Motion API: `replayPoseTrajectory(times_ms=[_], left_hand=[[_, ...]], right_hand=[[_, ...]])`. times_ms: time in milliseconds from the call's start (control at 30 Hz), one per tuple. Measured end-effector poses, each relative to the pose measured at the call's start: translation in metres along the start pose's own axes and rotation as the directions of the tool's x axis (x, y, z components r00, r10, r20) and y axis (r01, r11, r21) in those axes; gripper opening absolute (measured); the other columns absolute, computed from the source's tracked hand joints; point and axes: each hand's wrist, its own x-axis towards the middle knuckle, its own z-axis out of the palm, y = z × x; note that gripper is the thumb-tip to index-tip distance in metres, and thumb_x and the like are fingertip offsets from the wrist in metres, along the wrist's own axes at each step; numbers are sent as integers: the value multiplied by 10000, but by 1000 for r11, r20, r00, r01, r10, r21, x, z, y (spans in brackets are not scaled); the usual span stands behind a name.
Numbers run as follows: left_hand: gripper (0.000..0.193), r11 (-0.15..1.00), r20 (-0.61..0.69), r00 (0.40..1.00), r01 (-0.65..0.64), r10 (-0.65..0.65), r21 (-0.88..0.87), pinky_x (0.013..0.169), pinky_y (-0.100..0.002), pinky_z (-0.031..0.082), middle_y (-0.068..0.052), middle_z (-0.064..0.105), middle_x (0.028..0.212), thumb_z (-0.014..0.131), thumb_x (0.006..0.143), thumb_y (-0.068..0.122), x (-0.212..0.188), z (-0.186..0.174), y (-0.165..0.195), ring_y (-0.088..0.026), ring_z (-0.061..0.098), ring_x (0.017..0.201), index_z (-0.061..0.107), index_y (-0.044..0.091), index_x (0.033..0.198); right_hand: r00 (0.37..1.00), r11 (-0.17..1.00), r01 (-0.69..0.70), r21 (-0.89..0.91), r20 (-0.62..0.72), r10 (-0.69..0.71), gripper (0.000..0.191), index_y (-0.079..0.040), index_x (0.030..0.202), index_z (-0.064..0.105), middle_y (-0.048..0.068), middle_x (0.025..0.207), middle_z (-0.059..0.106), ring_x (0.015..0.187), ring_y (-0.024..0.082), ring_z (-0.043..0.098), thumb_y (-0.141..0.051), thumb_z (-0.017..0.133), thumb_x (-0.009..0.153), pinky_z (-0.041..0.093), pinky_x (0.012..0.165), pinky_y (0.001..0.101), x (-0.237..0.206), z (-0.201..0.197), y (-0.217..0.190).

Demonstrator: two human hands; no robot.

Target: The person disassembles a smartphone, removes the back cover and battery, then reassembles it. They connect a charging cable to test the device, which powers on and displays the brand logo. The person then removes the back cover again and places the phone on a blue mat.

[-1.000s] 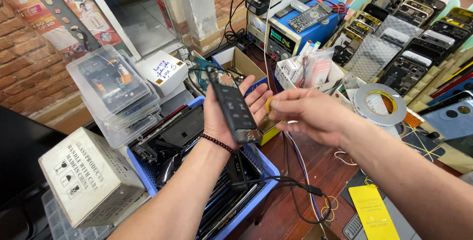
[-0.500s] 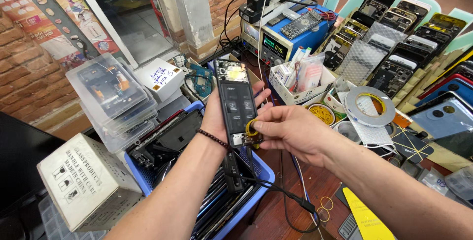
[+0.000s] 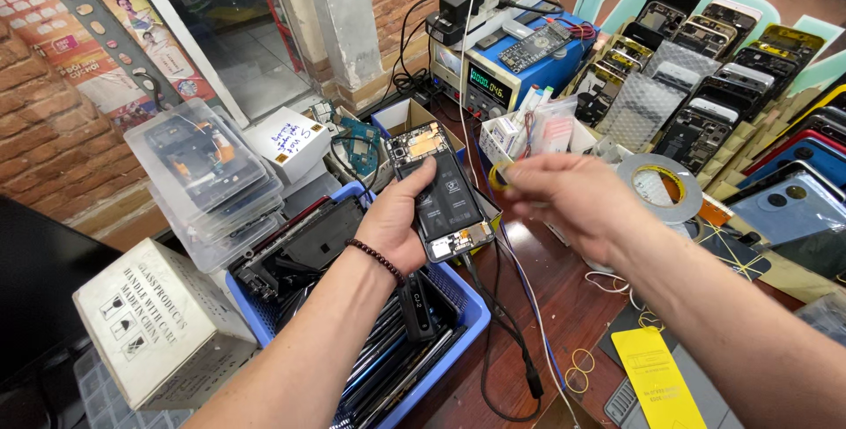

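My left hand (image 3: 397, 226) gripping an opened phone (image 3: 441, 196) above the blue basket (image 3: 463, 301), right hand (image 3: 564, 200) pinching a yellow tape roll (image 3: 499, 175) just beside it

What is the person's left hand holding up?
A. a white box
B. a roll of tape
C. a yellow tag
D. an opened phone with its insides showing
D: the left hand grips an opened phone, its battery and circuit parts showing, above the blue basket; the tape roll lies on the table.
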Motion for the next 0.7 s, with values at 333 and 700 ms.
replayPoseTrajectory(times_ms=[333,700], left_hand=[[198,988,126,990,40,-59,146,699,-388,634,-79,735,924,698,929,104,-6,12,-8,-193,735,766,657,48,1114],[258,979,194,978,33,-73,200,786,-389,634,-53,743,1021,679,926,94,-5,16,-2,-184,734,870,663,67,1182]], right_hand=[[981,982,183,-50,-61,-186,92,-44,983,722,30,891,733,775,121,697,-96,741,910,572,665,267,39,9,-24],[990,993,120,17,78,-121,155,-66,1056,743,25,937,755,801,122,699,-153,689,939,579,704,267,38,24,-25]])
